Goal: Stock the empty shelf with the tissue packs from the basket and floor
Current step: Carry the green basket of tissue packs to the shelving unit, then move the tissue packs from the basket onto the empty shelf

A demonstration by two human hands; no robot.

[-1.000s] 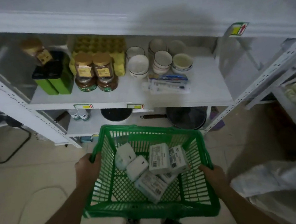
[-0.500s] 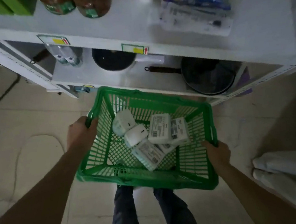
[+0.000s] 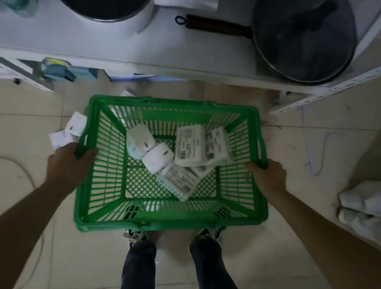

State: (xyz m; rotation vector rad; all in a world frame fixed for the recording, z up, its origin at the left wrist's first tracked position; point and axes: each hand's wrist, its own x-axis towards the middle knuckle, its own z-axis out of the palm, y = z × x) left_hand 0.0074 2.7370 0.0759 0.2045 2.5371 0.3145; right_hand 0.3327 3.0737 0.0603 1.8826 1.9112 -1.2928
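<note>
Glossy green plastic basket (image 3: 101,196), film-wrapped tissue packs (image 3: 189,146), dark matt pan (image 3: 302,29), smooth tiled floor (image 3: 33,266).

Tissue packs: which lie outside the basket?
The two white packs on the floor beside the green basket's left rim, above the left hand; the rest lie inside.

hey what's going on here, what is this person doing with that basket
A person is holding a green plastic basket by its two side rims, left hand on one, right hand on the other, low over the tiled floor in front of a white metal shelf unit. Several white tissue packs lie loose inside it. Two more white packs lie on the floor beside the left hand. None has been shelved yet.
</note>
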